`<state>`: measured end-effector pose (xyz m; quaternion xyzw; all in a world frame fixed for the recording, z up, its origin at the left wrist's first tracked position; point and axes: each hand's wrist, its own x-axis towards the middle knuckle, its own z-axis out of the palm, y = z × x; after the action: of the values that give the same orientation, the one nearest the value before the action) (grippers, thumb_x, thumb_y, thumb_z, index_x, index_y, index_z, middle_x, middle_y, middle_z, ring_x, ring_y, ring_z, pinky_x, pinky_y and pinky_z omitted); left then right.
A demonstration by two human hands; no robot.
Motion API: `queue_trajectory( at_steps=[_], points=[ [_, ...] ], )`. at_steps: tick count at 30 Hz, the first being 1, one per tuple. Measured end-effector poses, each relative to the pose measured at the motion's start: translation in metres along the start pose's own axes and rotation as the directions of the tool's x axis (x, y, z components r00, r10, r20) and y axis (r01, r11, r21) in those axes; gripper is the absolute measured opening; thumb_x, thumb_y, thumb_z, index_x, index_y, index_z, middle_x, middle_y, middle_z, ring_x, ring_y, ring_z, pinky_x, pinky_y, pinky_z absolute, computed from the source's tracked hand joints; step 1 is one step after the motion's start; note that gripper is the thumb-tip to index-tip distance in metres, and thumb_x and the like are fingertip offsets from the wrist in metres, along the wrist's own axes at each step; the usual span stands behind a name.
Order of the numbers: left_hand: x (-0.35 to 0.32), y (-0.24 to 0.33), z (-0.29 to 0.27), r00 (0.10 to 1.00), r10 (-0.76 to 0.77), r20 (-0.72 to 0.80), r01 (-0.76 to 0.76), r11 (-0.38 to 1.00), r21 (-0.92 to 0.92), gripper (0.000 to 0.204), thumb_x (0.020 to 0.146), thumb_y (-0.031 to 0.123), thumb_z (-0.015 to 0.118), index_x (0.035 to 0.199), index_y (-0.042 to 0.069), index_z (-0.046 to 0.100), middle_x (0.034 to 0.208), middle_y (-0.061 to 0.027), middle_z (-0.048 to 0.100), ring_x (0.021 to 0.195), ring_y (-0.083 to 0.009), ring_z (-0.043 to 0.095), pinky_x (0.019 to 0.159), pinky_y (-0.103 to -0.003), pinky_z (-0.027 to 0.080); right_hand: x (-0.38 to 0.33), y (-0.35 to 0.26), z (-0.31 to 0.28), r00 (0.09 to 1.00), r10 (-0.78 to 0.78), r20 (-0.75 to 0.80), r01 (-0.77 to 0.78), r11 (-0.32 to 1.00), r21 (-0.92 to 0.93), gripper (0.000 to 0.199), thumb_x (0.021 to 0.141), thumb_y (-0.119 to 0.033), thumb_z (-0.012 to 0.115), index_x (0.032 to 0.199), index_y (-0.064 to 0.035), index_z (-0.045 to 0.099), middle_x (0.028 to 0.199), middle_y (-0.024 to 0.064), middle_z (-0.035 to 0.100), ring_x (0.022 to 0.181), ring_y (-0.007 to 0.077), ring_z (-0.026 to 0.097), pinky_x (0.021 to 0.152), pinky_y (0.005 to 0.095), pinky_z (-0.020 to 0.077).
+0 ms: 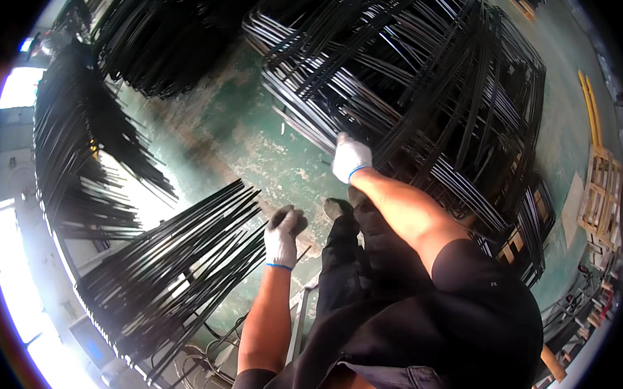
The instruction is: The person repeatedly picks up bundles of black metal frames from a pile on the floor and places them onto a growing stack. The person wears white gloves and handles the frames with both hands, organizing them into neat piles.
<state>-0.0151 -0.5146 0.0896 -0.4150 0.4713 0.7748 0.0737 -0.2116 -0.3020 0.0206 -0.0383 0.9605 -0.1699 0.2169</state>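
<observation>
My right hand (351, 159), in a white glove with a blue cuff, is at the near corner of a big pile of black bent-rod metal frames (399, 94). Its fingers curl around the rods at the pile's edge, and the fingertips are hidden. Lower and to the left, my left hand (282, 236) wears a matching glove with dark finger parts. Those fingers are curled in, and no object shows in them. Beside it, to the left, a fan of thin black rods (176, 265) hangs in a row, their ends close to my left hand but apart from it.
More black rods (85, 129) hang in a row along the left side. Another dark heap (172, 35) is at the back left. Worn green floor (258, 136) lies between. On the right are a wooden pallet (601, 197) and yellow bars (590, 109). Cables (203, 367) lie at lower left.
</observation>
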Motion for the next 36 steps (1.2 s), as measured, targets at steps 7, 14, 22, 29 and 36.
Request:
queue_trajectory(
  at_steps=[7,14,22,29,36],
  points=[
    [0.144,-0.011,0.028,0.967,-0.171,0.186,0.207,0.959,-0.195,0.057,0.118,0.042,0.061,0.157,0.001,0.055,0.145,-0.0222,0.068,0.131,-0.0374,0.063,0.12,-0.058,0.048,-0.005,-0.044,0.027,1.0,-0.001,0.0,0.001,0.978,0.208,0.028,0.114,-0.021,0.049,0.12,0.0002,0.066,0.099,0.0254,0.08,0.097,0.0447,0.081,0.084,0.0563,0.0634],
    [0.228,-0.024,0.031,0.909,-0.166,0.383,0.311,0.88,-0.358,0.032,0.105,0.027,0.077,0.122,0.001,0.071,0.121,-0.0158,0.075,0.117,-0.0357,0.07,0.113,-0.054,0.053,-0.034,-0.068,0.038,0.992,-0.1,0.074,0.071,0.944,0.321,0.036,0.096,-0.013,0.07,0.125,0.0039,0.058,0.104,0.0263,0.078,0.091,0.0498,0.078,0.081,0.0583,0.0616],
    [0.211,-0.02,0.029,0.965,-0.16,0.209,0.207,0.951,-0.228,0.028,0.096,0.012,0.083,0.121,0.006,0.072,0.109,-0.0071,0.075,0.105,-0.0289,0.071,0.1,-0.046,0.056,-0.077,0.101,-0.038,0.632,0.23,-0.74,-0.071,0.968,0.241,0.062,0.088,-0.042,0.091,0.131,-0.0004,0.074,0.119,0.0223,0.075,0.109,0.0404,0.074,0.098,0.0503,0.0617],
    [0.202,-0.018,0.029,0.89,-0.095,0.446,0.255,0.914,-0.315,0.068,0.091,0.041,0.094,0.142,0.003,0.071,0.135,-0.0114,0.074,0.122,-0.0377,0.07,0.114,-0.058,0.054,-0.068,0.169,0.015,0.485,0.823,-0.294,-0.455,0.525,0.719,0.097,0.071,-0.051,0.101,0.145,-0.0006,0.065,0.133,0.0206,0.068,0.12,0.0384,0.071,0.107,0.048,0.0579],
    [0.22,-0.04,0.027,0.754,-0.044,0.656,0.403,0.819,-0.408,0.063,0.094,0.026,0.089,0.148,0.006,0.062,0.124,-0.0122,0.072,0.114,-0.0369,0.07,0.11,-0.061,0.053,-0.173,0.158,0.094,0.732,0.517,-0.444,-0.227,0.799,0.557,0.054,0.098,-0.03,0.082,0.138,0.0007,0.064,0.132,0.02,0.068,0.113,0.0351,0.072,0.097,0.0469,0.0586]
  ],
)
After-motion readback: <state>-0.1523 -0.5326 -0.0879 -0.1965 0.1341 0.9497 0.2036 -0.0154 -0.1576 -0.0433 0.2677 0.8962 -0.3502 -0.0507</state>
